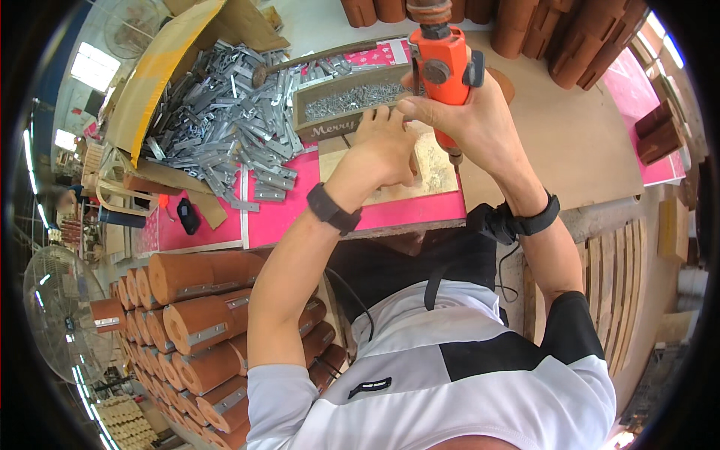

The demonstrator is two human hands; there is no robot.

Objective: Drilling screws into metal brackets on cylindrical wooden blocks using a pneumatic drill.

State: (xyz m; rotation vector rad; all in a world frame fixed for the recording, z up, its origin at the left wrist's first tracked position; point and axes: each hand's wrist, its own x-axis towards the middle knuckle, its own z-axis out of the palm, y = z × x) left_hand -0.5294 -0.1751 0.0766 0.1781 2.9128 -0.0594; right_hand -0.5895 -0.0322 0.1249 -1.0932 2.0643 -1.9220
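My right hand (480,120) is wrapped round an orange-red power screwdriver (444,71), held upright with its tip pointing down over a pale wooden board (375,193). My left hand (381,150) is over the same board, just below a wooden tray (301,111) of small screws (352,100). Its fingers are bent and partly hidden; what they hold, if anything, I cannot make out. Under the board lies a pink table cover (289,225). Each wrist wears a dark band.
Flat metal strips (232,112) spill from an open cardboard box (154,82) at the left. Terracotta-coloured cylinders (202,322) are stacked at lower left; more brown pieces (592,37) stand at the far right. A brown sheet (555,150) covers the table's right side. A pallet (619,292) lies below.
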